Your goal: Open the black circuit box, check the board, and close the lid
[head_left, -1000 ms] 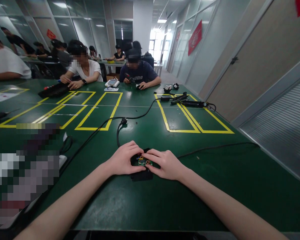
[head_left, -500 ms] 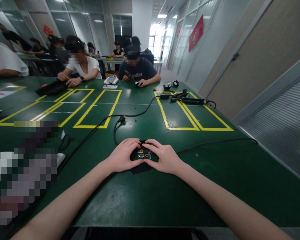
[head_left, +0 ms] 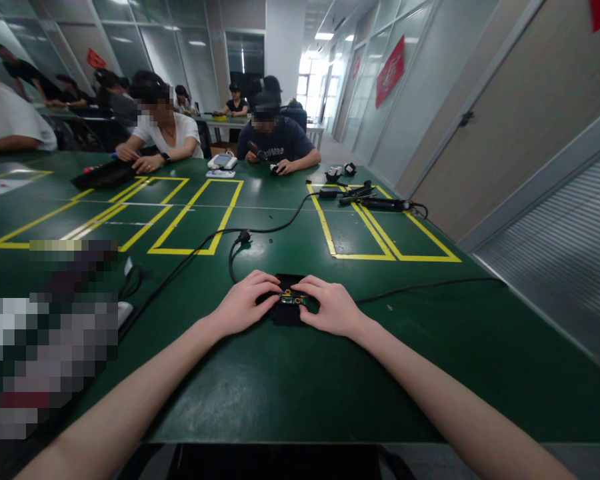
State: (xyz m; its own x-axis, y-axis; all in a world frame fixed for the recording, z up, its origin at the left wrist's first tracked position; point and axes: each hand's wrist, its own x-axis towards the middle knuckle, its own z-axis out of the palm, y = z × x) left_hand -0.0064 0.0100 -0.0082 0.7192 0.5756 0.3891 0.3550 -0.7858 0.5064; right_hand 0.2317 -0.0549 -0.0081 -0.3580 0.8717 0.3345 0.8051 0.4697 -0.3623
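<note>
One circuit board (head_left: 291, 300), small, with two copper-coloured rings showing on top, between two hands on the near part of one green tabletop (head_left: 300, 400). Directly beneath, one black casing (head_left: 287, 318), with edges showing beyond and in front; impossible to tell from here whether seated inside or just resting above.

Left hand (head_left: 247, 303): fingers curled, thumb and forefinger parted only narrowly, tips holding the left end of the circuit board. Right hand (head_left: 333, 307): thumb and forefinger bent in a wider curve, forefinger at the far side, thumb at the near side, holding the right end.

Beyond the left hand, one black plug (head_left: 243, 237) on a short looped lead. Past that, one long black cable (head_left: 220, 233) leading to one black adapter (head_left: 329, 193). Off to the right, one more stretch of cord (head_left: 430, 285). Near the far edge, one white device (head_left: 223, 162) and two black-and-white parts (head_left: 334, 174). Across the tabletop, one white shirt (head_left: 186, 133), one dark shirt (head_left: 290, 137).
</note>
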